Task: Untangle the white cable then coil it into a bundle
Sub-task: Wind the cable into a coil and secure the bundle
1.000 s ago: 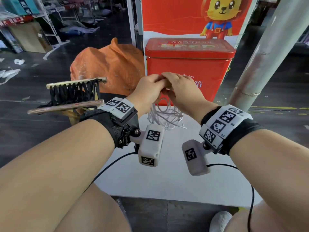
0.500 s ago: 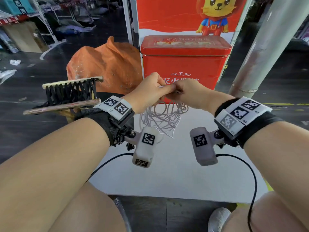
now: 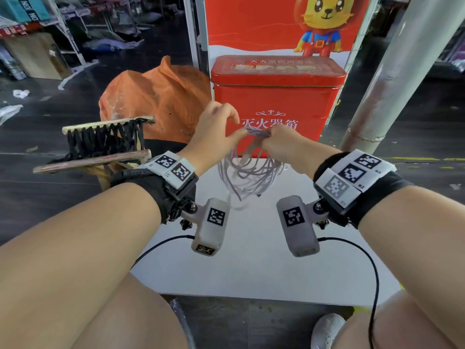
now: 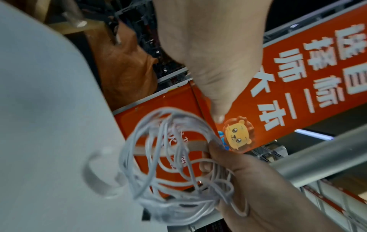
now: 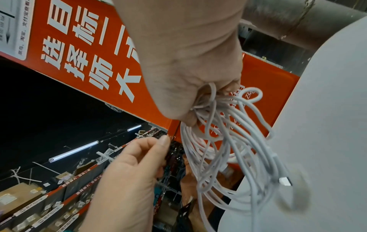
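Note:
The white cable (image 3: 251,172) hangs in several loose loops above the white table (image 3: 251,268). My right hand (image 3: 275,138) grips the gathered top of the loops in a fist; the right wrist view shows the right hand (image 5: 190,81) curled round the cable (image 5: 228,149), with a metal plug end (image 5: 285,181) dangling low. My left hand (image 3: 226,124) is just left of it, fingers relaxed, one fingertip near the top of the bundle. In the right wrist view the left hand (image 5: 137,163) holds nothing. The left wrist view shows the cable (image 4: 168,164) below my free thumb.
A red metal box (image 3: 276,96) stands right behind the hands, with an orange sack (image 3: 156,102) to its left. A wooden frame strung with black cord (image 3: 105,144) lies at the left. A grey pillar (image 3: 402,71) rises on the right. A white shoe (image 3: 327,331) is below the table edge.
My left hand has let go of the cable top and spread its fingers, drawing slightly left and up. The right hand keeps its grip, and the loops hang lower and wider.

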Demonstrator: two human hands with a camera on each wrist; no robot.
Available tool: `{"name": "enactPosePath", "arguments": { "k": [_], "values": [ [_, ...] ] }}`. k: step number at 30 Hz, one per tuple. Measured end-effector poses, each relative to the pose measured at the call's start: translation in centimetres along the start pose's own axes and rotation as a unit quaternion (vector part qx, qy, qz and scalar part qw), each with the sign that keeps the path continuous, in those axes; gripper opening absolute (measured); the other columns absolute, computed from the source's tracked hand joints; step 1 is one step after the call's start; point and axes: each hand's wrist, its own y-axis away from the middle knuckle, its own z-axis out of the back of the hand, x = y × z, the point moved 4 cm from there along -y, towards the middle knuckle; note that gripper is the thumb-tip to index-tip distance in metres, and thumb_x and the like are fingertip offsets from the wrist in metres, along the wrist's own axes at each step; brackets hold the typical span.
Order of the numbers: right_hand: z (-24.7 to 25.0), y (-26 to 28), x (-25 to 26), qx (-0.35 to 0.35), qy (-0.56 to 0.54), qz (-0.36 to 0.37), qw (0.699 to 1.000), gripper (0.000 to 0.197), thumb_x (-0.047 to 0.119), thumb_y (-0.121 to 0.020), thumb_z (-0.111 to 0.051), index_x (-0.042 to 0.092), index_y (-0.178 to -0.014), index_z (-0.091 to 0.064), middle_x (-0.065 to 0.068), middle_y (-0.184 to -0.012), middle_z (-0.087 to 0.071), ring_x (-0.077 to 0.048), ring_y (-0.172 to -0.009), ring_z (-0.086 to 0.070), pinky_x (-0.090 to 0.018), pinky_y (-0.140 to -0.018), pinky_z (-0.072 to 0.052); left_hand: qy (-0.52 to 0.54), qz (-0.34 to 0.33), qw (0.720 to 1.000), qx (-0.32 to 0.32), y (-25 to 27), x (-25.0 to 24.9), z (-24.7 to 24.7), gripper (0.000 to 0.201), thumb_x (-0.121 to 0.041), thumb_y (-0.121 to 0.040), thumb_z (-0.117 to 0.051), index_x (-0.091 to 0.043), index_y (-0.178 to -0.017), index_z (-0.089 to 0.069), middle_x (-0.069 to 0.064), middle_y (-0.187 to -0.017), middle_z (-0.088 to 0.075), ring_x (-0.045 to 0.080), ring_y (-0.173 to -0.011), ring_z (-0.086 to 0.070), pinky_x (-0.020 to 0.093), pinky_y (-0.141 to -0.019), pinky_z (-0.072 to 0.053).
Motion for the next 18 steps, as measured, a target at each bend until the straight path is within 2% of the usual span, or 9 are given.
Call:
{"name": "enactPosePath", "arguments": {
  "k": [2,4,6,8,10,12,15,16,18],
  "values": [
    [0.2,-0.5,-0.4,-0.022,0.007,-0.039,0.999,0.029,0.012,-0.097,-0.04,-0.003,-0.112,-0.059,-0.001,-0.066,-0.042,-0.013,-0.054,-0.039,-0.02,-0.042,-0.032,-0.014,-0.027,1.0,0.001,0.0,0.0,0.2,0.014,-0.023,-0.091,-0.061,-0.01,-0.091,-0.06,0.0,-0.095,-0.051,0.011,-0.081,-0.049,0.023,-0.079,-0.041],
    [0.2,-0.7,-0.7,-0.031,0.009,-0.049,0.998,0.028,0.012,-0.098,-0.037,-0.002,-0.11,-0.059,-0.002,-0.066,-0.043,-0.016,-0.058,-0.041,-0.023,-0.045,-0.03,0.007,-0.017,0.997,0.078,0.2,-0.2,-0.7,0.02,-0.023,-0.094,-0.057,-0.008,-0.105,-0.064,0.001,-0.1,-0.061,0.011,-0.087,-0.055,0.024,-0.079,-0.045],
    [0.0,-0.8,-0.6,-0.033,0.005,-0.035,0.999,0.023,0.01,-0.098,-0.037,0.0,-0.104,-0.057,-0.002,-0.068,-0.044,-0.016,-0.059,-0.041,-0.022,-0.044,-0.03,0.031,0.009,0.985,0.171,0.5,-0.4,-2.2,0.031,-0.022,-0.096,-0.054,-0.01,-0.124,-0.058,0.001,-0.115,-0.061,0.011,-0.098,-0.055,0.015,-0.08,-0.043],
    [-0.2,-0.6,-0.3,-0.04,-0.015,-0.007,0.999,0.019,0.012,-0.098,-0.04,0.008,-0.087,-0.055,-0.001,-0.067,-0.045,-0.013,-0.056,-0.039,-0.017,-0.038,-0.03,0.03,0.014,0.977,0.211,0.8,-0.4,-3.1,0.032,-0.021,-0.096,-0.054,-0.009,-0.125,-0.054,-0.001,-0.115,-0.058,0.011,-0.097,-0.052,0.011,-0.073,-0.039],
    [-0.2,-0.5,0.2,-0.056,-0.007,0.028,0.998,0.025,0.019,-0.099,-0.042,0.013,-0.075,-0.049,-0.002,-0.068,-0.05,-0.016,-0.059,-0.044,-0.02,-0.043,-0.034,0.059,0.034,0.981,0.179,0.6,-0.3,-3.0,0.027,-0.023,-0.095,-0.055,-0.003,-0.112,-0.061,0.006,-0.104,-0.063,0.015,-0.09,-0.055,0.023,-0.072,-0.041],
    [0.1,-0.7,0.5,-0.086,0.035,0.051,0.994,0.025,0.026,-0.099,-0.041,0.009,-0.086,-0.053,-0.006,-0.08,-0.057,-0.025,-0.073,-0.054,-0.027,-0.058,-0.038,0.119,0.071,0.979,0.147,0.3,0.0,-2.3,0.039,-0.034,-0.094,-0.057,0.005,-0.096,-0.065,0.013,-0.086,-0.064,0.017,-0.076,-0.053,0.029,-0.066,-0.038],
    [1.0,-0.8,0.4,-0.131,0.12,0.051,0.983,0.026,0.029,-0.1,-0.039,0.005,-0.104,-0.048,-0.01,-0.101,-0.055,-0.029,-0.09,-0.052,-0.036,-0.076,-0.038,0.156,0.107,0.972,0.139,0.4,0.2,-1.5,0.05,-0.046,-0.089,-0.059,0.002,-0.075,-0.062,0.002,-0.065,-0.053,0.012,-0.065,-0.045,0.024,-0.063,-0.034],
    [1.4,-0.7,0.0,-0.133,0.128,0.045,0.982,0.025,0.026,-0.1,-0.039,0.003,-0.107,-0.047,-0.012,-0.106,-0.056,-0.029,-0.09,-0.051,-0.037,-0.076,-0.038,0.163,0.11,0.972,0.132,0.3,0.3,-1.1,0.048,-0.046,-0.089,-0.059,-0.002,-0.07,-0.062,-0.001,-0.064,-0.054,0.009,-0.065,-0.047,0.021,-0.065,-0.036],
    [2.0,-0.8,-0.9,-0.123,0.134,0.032,0.983,0.024,0.017,-0.1,-0.039,-0.002,-0.112,-0.046,-0.018,-0.111,-0.058,-0.027,-0.084,-0.049,-0.033,-0.069,-0.036,0.184,0.121,0.97,0.104,0.1,0.4,0.0,0.045,-0.039,-0.092,-0.058,-0.008,-0.059,-0.054,0.004,-0.068,-0.059,0.008,-0.066,-0.051,0.019,-0.071,-0.038]
  ]
}}
